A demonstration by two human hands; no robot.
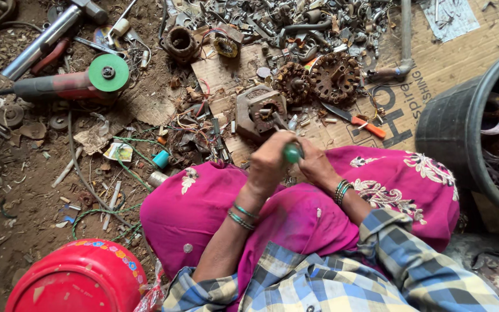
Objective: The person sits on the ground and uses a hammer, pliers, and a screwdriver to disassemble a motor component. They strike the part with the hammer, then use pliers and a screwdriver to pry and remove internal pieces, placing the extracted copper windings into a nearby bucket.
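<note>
Green-handled tool [293, 152] sits between both hands, above the lap in the magenta garment [295, 214]; only the rounded green end shows, shaft hidden. Left hand [271, 159] is wrapped around it in a closed fist. Right hand [314, 162] is pressed against the handle from the other side, fingers curled; can't tell how firm that grip is.

Just beyond the hands, on cardboard [434, 75]: a grey motor housing [259, 112], tilted, with wires spilling out to its left. Past that, two rusty wound stators [319, 78], side by side. Orange-handled knife [356, 121] lies right of the housing.

Farther out: scrap-metal pile [284, 23] at top, red angle grinder with green disc [82, 81] at left, black tub [475, 121] with copper wire at right, red container [79, 277] at bottom left.
</note>
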